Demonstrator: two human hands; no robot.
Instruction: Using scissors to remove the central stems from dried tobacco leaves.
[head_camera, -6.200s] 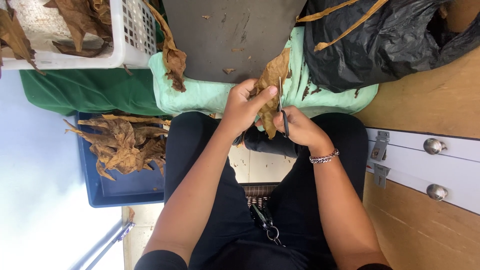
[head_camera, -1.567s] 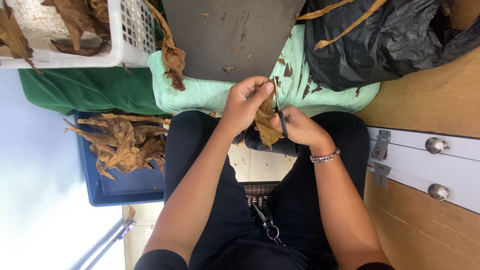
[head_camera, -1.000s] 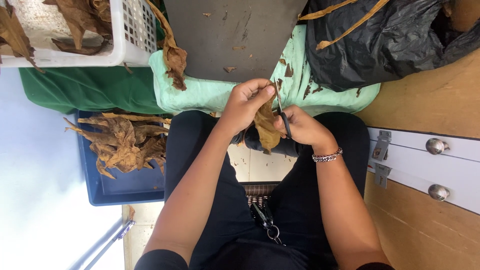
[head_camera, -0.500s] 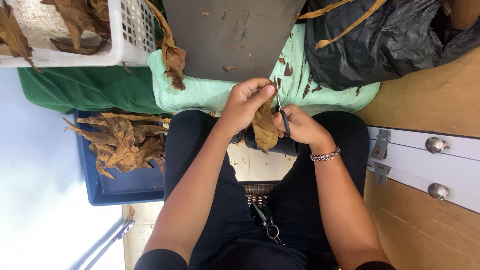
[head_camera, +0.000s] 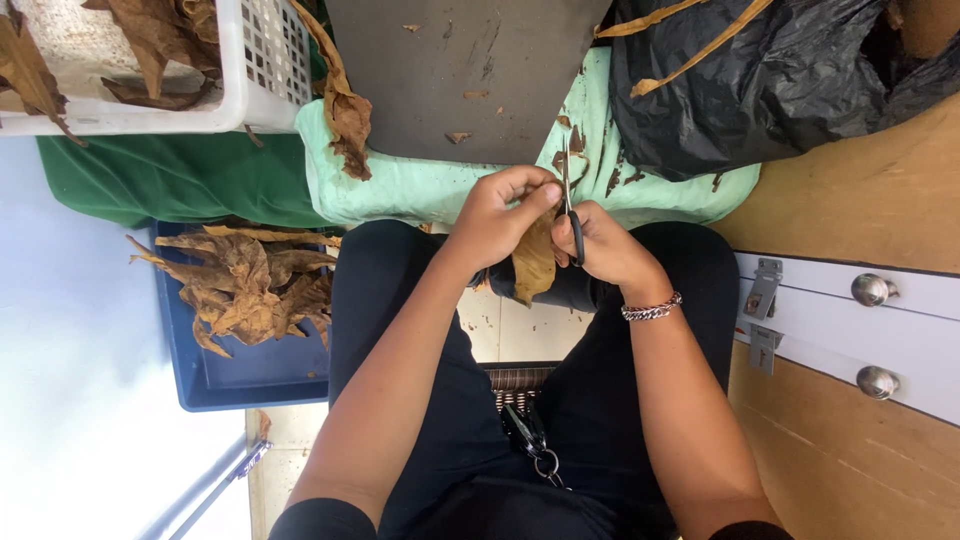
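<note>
My left hand (head_camera: 495, 215) pinches the top of a dry brown leaf (head_camera: 534, 262) that hangs down between my hands over my lap. My right hand (head_camera: 608, 245) grips black-handled scissors (head_camera: 570, 205), blades pointing away from me, right beside the leaf's upper edge. Both hands sit close together above my black-trousered knees. A mint green cloth (head_camera: 420, 185) lies just beyond my hands, scattered with leaf crumbs. The blade tips are too small to tell whether they are apart.
A grey board (head_camera: 465, 75) rests on the cloth. A white basket (head_camera: 150, 65) with dried leaves stands far left, a blue tray (head_camera: 250, 365) of dried leaves beside my left leg, a black plastic bag (head_camera: 780, 80) with leaf strips far right. Wooden cabinet with knobs (head_camera: 872, 290) on the right.
The leaf has become shorter and hangs lower between my hands than six seconds ago; the scissors stand more upright at its top edge. Hands stayed in place.
</note>
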